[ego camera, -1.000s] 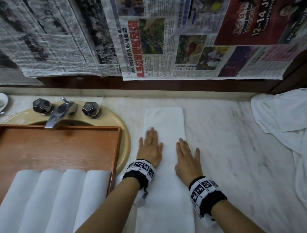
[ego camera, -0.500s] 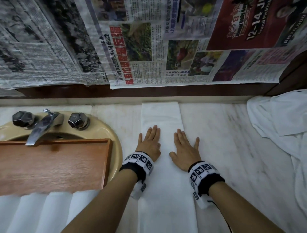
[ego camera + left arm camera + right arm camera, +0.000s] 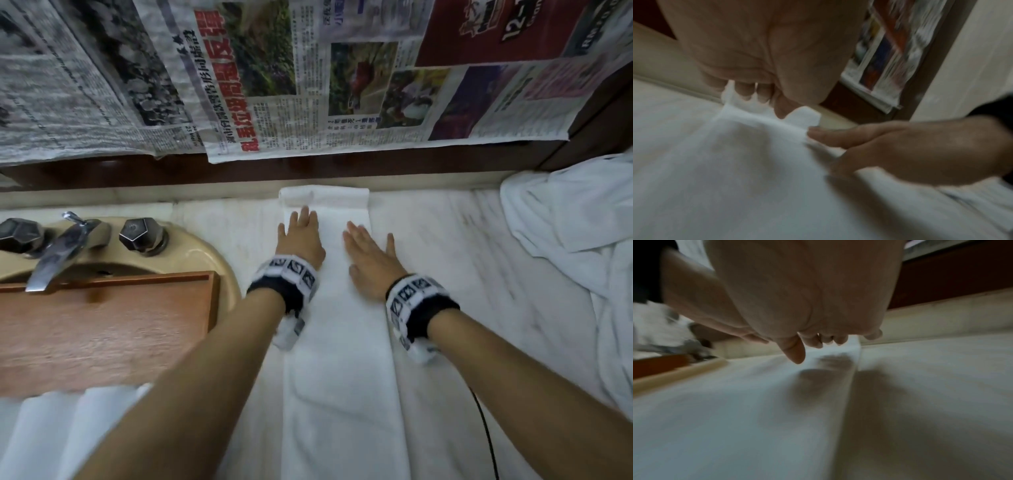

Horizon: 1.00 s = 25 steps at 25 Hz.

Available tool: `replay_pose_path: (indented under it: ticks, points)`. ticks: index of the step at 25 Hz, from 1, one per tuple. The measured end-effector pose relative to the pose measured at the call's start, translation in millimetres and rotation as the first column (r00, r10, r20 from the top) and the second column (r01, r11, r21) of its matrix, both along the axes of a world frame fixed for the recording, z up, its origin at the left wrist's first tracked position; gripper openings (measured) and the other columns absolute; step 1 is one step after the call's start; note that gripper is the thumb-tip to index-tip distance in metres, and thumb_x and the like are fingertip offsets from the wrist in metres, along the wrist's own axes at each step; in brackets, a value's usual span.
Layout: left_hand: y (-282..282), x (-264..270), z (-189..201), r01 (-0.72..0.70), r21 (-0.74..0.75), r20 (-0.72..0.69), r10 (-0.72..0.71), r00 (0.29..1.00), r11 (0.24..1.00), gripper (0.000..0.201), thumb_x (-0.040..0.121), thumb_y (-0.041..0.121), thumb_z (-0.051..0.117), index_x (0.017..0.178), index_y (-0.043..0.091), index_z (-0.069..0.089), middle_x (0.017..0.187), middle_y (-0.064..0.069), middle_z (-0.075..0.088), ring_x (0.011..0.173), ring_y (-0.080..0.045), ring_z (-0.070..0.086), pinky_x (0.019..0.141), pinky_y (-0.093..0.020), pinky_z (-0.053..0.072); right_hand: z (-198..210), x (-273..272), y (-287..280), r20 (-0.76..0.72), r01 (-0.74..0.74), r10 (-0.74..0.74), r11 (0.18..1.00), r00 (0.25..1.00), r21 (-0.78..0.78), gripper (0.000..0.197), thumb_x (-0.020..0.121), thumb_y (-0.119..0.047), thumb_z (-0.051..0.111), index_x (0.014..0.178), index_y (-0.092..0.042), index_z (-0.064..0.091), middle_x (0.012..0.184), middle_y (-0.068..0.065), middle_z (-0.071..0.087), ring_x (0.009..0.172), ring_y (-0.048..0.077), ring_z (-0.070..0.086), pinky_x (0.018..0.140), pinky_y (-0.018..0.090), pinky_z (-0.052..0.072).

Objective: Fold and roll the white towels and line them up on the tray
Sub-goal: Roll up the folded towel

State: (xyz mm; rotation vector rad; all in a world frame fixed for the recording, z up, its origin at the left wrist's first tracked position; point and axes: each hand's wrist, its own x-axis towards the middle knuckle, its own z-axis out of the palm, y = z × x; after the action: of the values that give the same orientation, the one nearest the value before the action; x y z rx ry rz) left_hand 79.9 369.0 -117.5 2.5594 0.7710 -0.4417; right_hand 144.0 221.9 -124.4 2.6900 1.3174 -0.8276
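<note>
White towel (image 3: 339, 342) under both flat hands' spread fingers (image 3: 305, 216); its near end cut off.

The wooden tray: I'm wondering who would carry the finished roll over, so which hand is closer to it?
Left. The left hand lies on the folded towel beside the wooden tray; the right hand lies farther right.

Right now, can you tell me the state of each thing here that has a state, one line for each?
Folded towel: flat long strip on the counter, far end turned up into a small roll.
Left hand: open, fingers at the rolled end.
Right hand: open, flat on the strip.
Wooden tray: over the sink, partly filled.
Rolled towels: side by side on the tray.
Towel pile: crumpled, unfolded.
Faucet: no water seen running.
</note>
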Motion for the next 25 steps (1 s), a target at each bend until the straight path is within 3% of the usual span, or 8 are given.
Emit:
replay_pose_path:
  ticks: [4, 8, 12, 13, 16, 17, 21, 25]
  points:
    - [-73, -98, -23, 0.095, -0.08, 0.036, -0.093, 0.995, 0.992, 0.062, 0.104, 0.02, 0.026, 0.154, 0.017, -0.01, 0.159, 0.001, -0.022, 0.148, -0.02, -0.016, 0.12, -0.045, -0.005, -16, -62, -61, -0.046, 0.005, -0.009, 0.997, 0.999, -0.076, 0.066, 0.103, -0.042, 0.02, 0.152, -0.018, -0.017, 0.156, -0.006, -0.03, 0.145, 0.011, -0.023, 0.114, 0.061, -0.009]
    - [-70, -134, -33, -0.3, -0.104, 0.021, 0.304, 0.952, 0.948, 0.058, 0.105, 0.026, 0.018, 0.153, 0.014, -0.011, 0.159, -0.005, -0.023, 0.147, -0.022, -0.018, 0.12, -0.045, -0.007, -12, -60, -98, -0.015, 0.293, -0.298, 0.945, 0.955, -0.145, 0.067, 0.102, -0.048, 0.012, 0.149, -0.015, -0.022, 0.154, -0.003, -0.035, 0.144, 0.015, -0.026, 0.112, 0.064, -0.011]
    - [-134, -167, -30, 0.104, -0.071, 0.118, -0.095, 0.988, 0.992, 0.057, 0.106, 0.028, 0.017, 0.153, 0.017, -0.014, 0.156, 0.001, -0.027, 0.147, -0.02, -0.02, 0.12, -0.043, -0.009, -17, -139, -114, -0.055, -0.017, 0.015, 0.999, 0.998, -0.04, 0.066, 0.103, -0.047, 0.015, 0.15, -0.018, -0.021, 0.154, -0.006, -0.034, 0.143, 0.011, -0.028, 0.113, 0.061, -0.012]
    - [-136, -186, -36, 0.096, -0.046, 0.105, -0.091, 0.99, 0.994, 0.057, 0.106, 0.028, 0.017, 0.153, 0.019, -0.015, 0.156, 0.003, -0.028, 0.146, -0.019, -0.022, 0.119, -0.044, -0.01, -21, -147, -126, -0.065, -0.015, 0.011, 0.999, 0.998, -0.047, 0.066, 0.103, -0.046, 0.015, 0.151, -0.018, -0.021, 0.153, -0.007, -0.035, 0.143, 0.011, -0.028, 0.113, 0.062, -0.011]
    - [-120, -226, -42, -0.321, -0.034, 0.008, 0.321, 0.947, 0.946, 0.058, 0.105, 0.033, 0.015, 0.153, 0.02, -0.015, 0.158, -0.004, -0.027, 0.145, -0.022, -0.024, 0.118, -0.048, -0.011, -22, -140, -158, -0.051, 0.303, -0.311, 0.946, 0.949, -0.116, 0.067, 0.102, -0.045, 0.014, 0.15, -0.015, -0.023, 0.153, -0.004, -0.036, 0.144, 0.014, -0.027, 0.111, 0.066, -0.01]
    - [-119, -226, -36, -0.344, -0.039, -0.036, 0.343, 0.939, 0.938, 0.058, 0.105, 0.034, 0.015, 0.153, 0.019, -0.016, 0.157, -0.007, -0.027, 0.145, -0.023, -0.025, 0.117, -0.049, -0.011, -18, -141, -157, -0.05, 0.342, -0.35, 0.931, 0.935, -0.127, 0.067, 0.102, -0.045, 0.014, 0.15, -0.014, -0.022, 0.153, -0.003, -0.036, 0.144, 0.015, -0.027, 0.111, 0.066, -0.01]
    - [-187, -240, -31, 0.046, -0.069, 0.085, -0.041, 0.996, 0.997, 0.059, 0.105, 0.034, 0.017, 0.152, 0.021, -0.016, 0.15, 0.005, -0.034, 0.145, -0.02, -0.024, 0.118, -0.047, -0.011, -13, -211, -162, -0.071, -0.053, 0.054, 0.999, 0.996, 0.01, 0.065, 0.102, -0.042, 0.015, 0.151, -0.016, -0.018, 0.149, -0.006, -0.037, 0.143, 0.012, -0.028, 0.113, 0.065, -0.007]
    - [-163, -279, -34, -0.361, -0.057, -0.069, 0.357, 0.931, 0.931, 0.059, 0.104, 0.037, 0.014, 0.153, 0.021, -0.013, 0.158, 0.003, -0.027, 0.146, -0.019, -0.022, 0.117, -0.052, -0.011, -12, -196, -187, -0.077, 0.349, -0.36, 0.929, 0.93, -0.122, 0.066, 0.103, -0.045, 0.014, 0.15, -0.015, -0.022, 0.15, -0.005, -0.038, 0.144, 0.014, -0.026, 0.112, 0.065, -0.011]
